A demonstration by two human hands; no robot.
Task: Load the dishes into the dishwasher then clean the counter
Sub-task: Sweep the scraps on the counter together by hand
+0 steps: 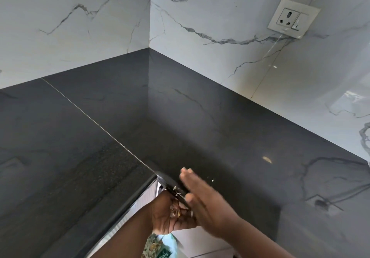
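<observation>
The dark grey stone counter (200,121) wraps around a corner under white marble walls. At its inner front corner, my left hand (166,215) is cupped palm-up just below the counter edge, with a small heap of brown and white food crumbs (177,210) lying in the palm. My right hand (202,201) lies flat on the counter at the edge, fingers straight and together, right beside the cupped hand. A few tiny white specks (211,180) lie on the counter just beyond my right fingers.
A white wall socket with a switch (292,18) sits on the right wall. A pale seam line (96,121) crosses the left counter slab. Below the edge are a white cabinet front (148,193), light floor, and a green-and-white packet (166,251).
</observation>
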